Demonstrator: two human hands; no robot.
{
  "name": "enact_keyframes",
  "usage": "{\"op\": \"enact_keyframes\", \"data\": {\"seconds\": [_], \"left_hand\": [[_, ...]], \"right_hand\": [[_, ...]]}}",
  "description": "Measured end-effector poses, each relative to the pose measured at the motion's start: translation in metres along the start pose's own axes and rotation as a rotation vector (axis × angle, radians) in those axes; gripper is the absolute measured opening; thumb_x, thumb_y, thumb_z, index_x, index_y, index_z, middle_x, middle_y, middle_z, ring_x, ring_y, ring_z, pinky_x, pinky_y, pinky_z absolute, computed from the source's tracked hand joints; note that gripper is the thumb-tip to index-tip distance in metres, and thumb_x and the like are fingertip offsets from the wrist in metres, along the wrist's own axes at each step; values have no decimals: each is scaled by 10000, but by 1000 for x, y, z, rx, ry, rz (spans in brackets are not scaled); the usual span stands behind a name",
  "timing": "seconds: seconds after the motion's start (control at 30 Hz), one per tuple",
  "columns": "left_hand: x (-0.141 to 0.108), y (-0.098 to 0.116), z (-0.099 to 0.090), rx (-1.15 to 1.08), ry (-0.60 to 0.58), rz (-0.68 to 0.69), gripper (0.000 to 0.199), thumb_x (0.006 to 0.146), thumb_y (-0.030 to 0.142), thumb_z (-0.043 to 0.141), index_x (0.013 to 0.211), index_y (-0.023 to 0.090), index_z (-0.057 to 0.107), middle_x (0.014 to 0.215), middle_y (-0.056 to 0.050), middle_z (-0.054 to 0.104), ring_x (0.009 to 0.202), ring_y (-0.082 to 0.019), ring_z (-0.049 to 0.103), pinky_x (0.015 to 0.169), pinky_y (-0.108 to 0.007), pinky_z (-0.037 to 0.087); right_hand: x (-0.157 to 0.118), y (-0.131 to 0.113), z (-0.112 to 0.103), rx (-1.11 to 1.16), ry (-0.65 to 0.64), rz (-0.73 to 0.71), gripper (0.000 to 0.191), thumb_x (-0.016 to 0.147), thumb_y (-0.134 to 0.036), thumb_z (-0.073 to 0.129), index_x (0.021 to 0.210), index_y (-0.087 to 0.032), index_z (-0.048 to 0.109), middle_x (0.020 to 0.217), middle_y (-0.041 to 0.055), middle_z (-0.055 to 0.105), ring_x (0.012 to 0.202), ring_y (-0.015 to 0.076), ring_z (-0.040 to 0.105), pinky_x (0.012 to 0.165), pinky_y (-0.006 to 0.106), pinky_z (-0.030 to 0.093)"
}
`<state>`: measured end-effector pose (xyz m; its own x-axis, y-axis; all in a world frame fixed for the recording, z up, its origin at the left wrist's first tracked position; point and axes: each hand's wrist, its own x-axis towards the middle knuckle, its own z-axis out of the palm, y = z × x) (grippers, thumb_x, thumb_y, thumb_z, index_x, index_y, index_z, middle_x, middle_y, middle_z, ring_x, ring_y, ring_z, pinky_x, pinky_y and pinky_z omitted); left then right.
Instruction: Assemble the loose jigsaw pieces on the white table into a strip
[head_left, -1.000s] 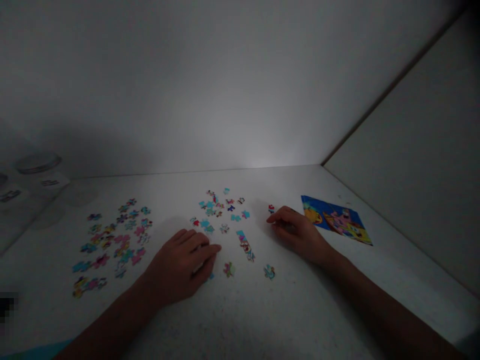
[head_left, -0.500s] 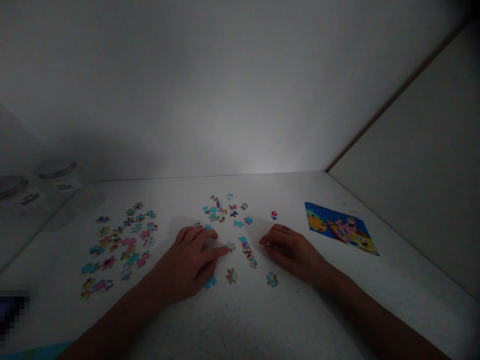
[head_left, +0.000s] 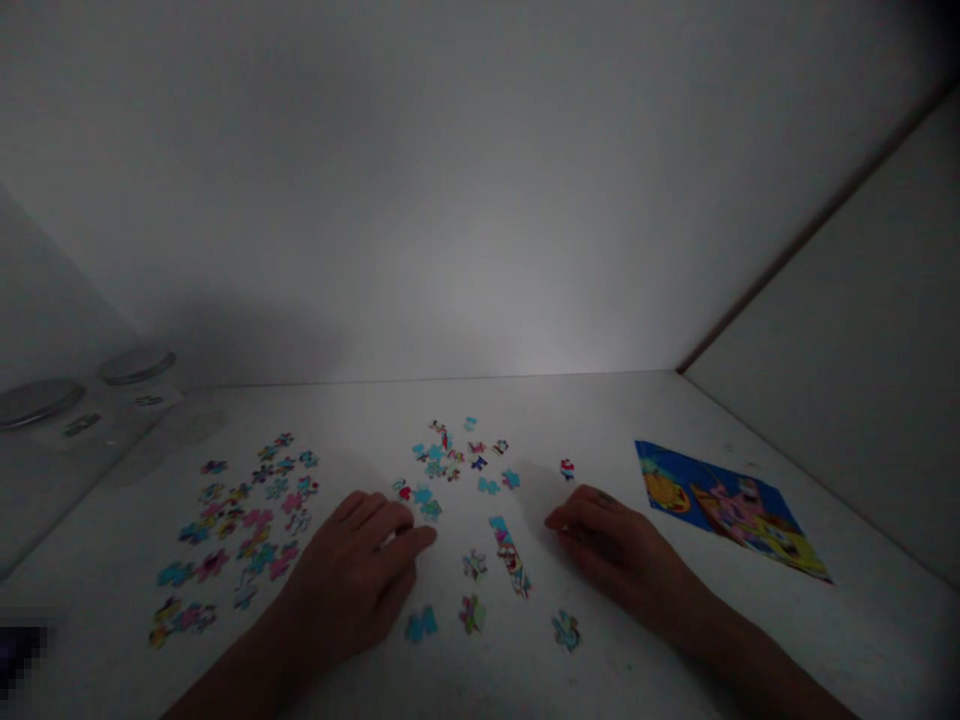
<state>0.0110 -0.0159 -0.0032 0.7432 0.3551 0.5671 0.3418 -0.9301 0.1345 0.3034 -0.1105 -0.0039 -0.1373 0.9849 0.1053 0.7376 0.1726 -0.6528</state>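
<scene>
My left hand [head_left: 352, 570] rests curled on the white tabletop [head_left: 480, 670], its fingertips just below a central scatter of jigsaw pieces [head_left: 454, 460]. A pale patch shows under its fingers, too dim to identify. My right hand [head_left: 615, 540] lies with its fingers drawn together, next to a joined strip of puzzle pieces [head_left: 510, 555]. Loose pieces lie nearby, including a blue one [head_left: 421, 624] and a multicoloured one [head_left: 472, 613]. A larger group of pink and blue pieces [head_left: 240, 530] spreads to the left of my left hand. Whether either hand holds anything is hidden.
A printed cartoon picture [head_left: 727, 510] lies on the table at the right. Two glass jars with metal lids [head_left: 137, 365] stand at the far back left. A wall rises behind the table, and a pale panel [head_left: 840, 340] closes the right side.
My left hand has drawn back left from the strip, uncovering the blue piece. My right hand has shifted right. The whole scene sits lower in the view.
</scene>
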Motion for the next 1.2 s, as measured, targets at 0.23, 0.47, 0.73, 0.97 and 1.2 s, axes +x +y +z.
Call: {"op": "enact_keyframes", "data": {"seconds": [0.23,0.47,0.73,0.97,1.2], "left_hand": [[-3,-19,4,96,-3,-326,288,885,155,401,1003,208,658,876,-48,628,819,-184,565,755,-349,459],[0,-12,3,4,-179,-284,305,830,129,492,1070,225,654,1083,-62,626,1026,-239,525,883,-442,418],[-6,-20,2,-27,-55,-454,391,806,32,403,1087,183,628,1007,-62,659,953,-212,569,884,-424,440],[-5,-22,5,-34,-97,-540,345,825,72,414,1072,179,630,1030,-71,643,974,-233,562,900,-454,441],[-7,-23,7,-56,-99,-599,444,760,28,420,1151,164,583,1076,-74,622,1031,-228,534,940,-434,421]], "right_hand": [[3,2,3,-100,67,22,199,916,-229,433,989,-205,617,935,81,609,870,191,590,779,349,496],[64,-41,31,-285,-31,-180,321,893,-151,481,1197,-192,576,1164,115,602,1101,212,556,967,395,451],[96,-53,44,-290,-99,-139,218,910,-132,483,1079,-172,614,1068,95,624,958,170,603,868,320,474],[91,-60,35,-300,-197,-106,129,894,-162,522,1015,-176,563,985,81,612,908,186,580,801,313,465],[87,-65,40,-261,-280,-150,39,871,-206,581,895,-190,608,868,50,624,776,168,578,703,291,456]]}}
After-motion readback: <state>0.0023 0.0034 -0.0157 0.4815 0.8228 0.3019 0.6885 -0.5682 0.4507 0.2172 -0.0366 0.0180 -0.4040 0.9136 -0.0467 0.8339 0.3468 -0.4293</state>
